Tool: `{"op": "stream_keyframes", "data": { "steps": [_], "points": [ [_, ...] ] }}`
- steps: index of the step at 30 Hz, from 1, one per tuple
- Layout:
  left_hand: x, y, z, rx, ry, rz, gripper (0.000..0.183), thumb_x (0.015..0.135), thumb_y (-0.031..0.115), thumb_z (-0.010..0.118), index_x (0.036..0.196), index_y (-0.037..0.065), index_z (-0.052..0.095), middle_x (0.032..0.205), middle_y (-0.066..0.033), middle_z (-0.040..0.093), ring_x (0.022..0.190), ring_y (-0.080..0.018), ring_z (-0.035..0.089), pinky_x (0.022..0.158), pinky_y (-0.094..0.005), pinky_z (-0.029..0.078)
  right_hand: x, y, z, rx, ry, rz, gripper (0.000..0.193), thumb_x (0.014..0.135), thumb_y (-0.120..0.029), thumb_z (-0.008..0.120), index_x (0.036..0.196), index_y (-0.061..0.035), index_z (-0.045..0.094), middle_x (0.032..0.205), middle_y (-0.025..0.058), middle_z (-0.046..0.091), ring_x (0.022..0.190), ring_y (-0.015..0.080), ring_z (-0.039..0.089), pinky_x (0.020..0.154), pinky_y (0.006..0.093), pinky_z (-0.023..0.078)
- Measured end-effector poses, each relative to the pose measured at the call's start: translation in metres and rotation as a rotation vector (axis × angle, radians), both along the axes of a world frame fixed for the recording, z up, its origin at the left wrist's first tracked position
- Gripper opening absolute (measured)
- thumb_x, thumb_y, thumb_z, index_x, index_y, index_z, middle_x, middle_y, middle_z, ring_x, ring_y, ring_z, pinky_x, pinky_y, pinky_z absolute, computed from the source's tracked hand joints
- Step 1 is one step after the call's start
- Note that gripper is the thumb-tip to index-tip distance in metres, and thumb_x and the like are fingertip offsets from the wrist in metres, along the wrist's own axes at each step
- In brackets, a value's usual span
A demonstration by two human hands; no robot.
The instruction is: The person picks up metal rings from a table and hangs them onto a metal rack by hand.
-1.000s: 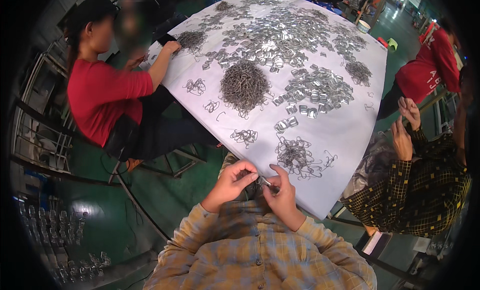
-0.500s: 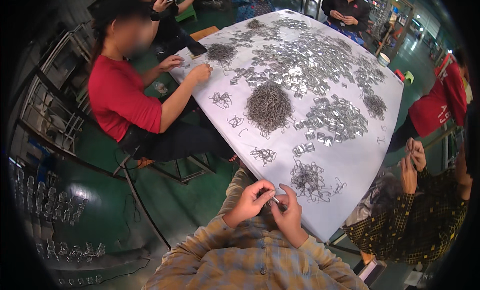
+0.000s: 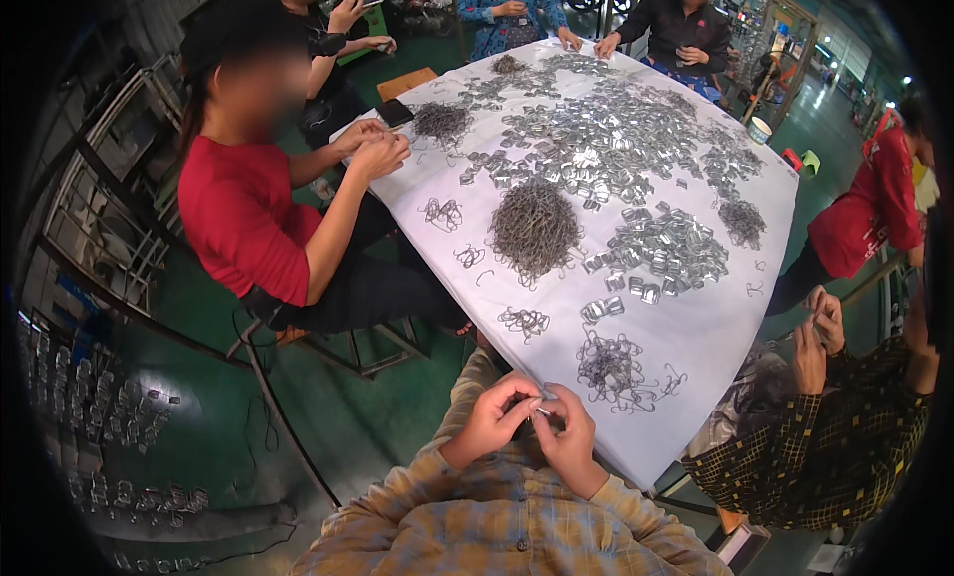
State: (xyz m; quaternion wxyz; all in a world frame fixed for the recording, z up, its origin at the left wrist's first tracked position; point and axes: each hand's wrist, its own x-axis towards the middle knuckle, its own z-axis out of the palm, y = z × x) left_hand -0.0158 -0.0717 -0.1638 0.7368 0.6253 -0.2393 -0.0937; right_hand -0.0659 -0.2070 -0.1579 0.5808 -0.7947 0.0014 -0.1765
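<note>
In front of my chest, at the table's near edge, my left hand (image 3: 499, 417) and my right hand (image 3: 564, 429) meet with fingertips pinched together. Between them is a small shiny metal piece (image 3: 541, 407), mostly covered by the fingers; I cannot make out its exact kind. Just beyond my hands lies a loose pile of bent wire hooks (image 3: 613, 367) on the white-covered table (image 3: 636, 437). A smaller heap of wire hooks (image 3: 524, 323) is to the left. Farther in are flat silver metal buckles (image 3: 668, 250) and a tall mound of wire hooks (image 3: 537, 233).
A co-worker in red (image 3: 243, 218) sits at the left side. On the right are a co-worker in a checked dark sleeve (image 3: 795, 447) and another in red (image 3: 865, 213). More people work at the far end. A dark phone (image 3: 395, 113) and a paper cup (image 3: 759, 130) stand near the edges.
My hands stay together, with the fingertips now closer around the metal piece. The left co-worker's hands have come together. At the far end, two people now reach onto the table.
</note>
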Motion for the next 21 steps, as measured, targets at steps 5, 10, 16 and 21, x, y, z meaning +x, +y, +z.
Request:
{"op": "stream_keyframes", "data": {
  "steps": [5, 10, 16, 21],
  "points": [
    [0.003, 0.004, 0.011, 0.122, -0.169, -0.009, 0.009, 0.084, -0.002, 0.058, 0.091, -0.001, 0.055, 0.091, -0.0083, 0.056, 0.084, -0.0157, 0.054, 0.074, -0.0266, 0.044, -0.003, -0.001, -0.001, 0.015, 0.021, -0.021, 0.037, 0.074, -0.005, 0.070, 0.109, -0.0031, 0.057, 0.078, 0.0107, 0.063, 0.071, 0.0247, 0.061, 0.066, 0.0323, 0.049],
    [0.000, 0.009, 0.015, 0.228, -0.238, 0.028, 0.006, 0.085, -0.003, 0.055, 0.089, -0.001, 0.052, 0.092, -0.0117, 0.059, 0.085, -0.0178, 0.057, 0.077, -0.0290, 0.046, -0.001, 0.001, 0.001, -0.043, -0.021, 0.010, 0.037, 0.074, -0.007, 0.070, 0.109, -0.0032, 0.057, 0.080, 0.0112, 0.063, 0.074, 0.0264, 0.060, 0.067, 0.0338, 0.048],
    [0.001, 0.017, 0.015, 0.195, -0.130, 0.068, 0.003, 0.089, 0.000, 0.051, 0.092, 0.000, 0.050, 0.092, -0.0111, 0.060, 0.088, -0.0154, 0.056, 0.079, -0.0276, 0.045, -0.005, -0.021, 0.004, -0.214, -0.086, 0.046, 0.039, 0.080, -0.014, 0.065, 0.115, -0.0018, 0.053, 0.101, 0.0167, 0.060, 0.093, 0.0320, 0.057, 0.086, 0.0417, 0.043],
    [0.002, 0.019, 0.020, 0.188, -0.150, 0.086, 0.003, 0.089, 0.000, 0.051, 0.092, 0.001, 0.050, 0.092, -0.0108, 0.059, 0.087, -0.0151, 0.056, 0.079, -0.0271, 0.044, 0.007, -0.052, -0.014, -0.544, 0.033, -0.043, 0.043, 0.086, -0.026, 0.057, 0.121, -0.0021, 0.049, 0.111, 0.0196, 0.057, 0.109, 0.0342, 0.052, 0.102, 0.0530, 0.026]
  ]
}}
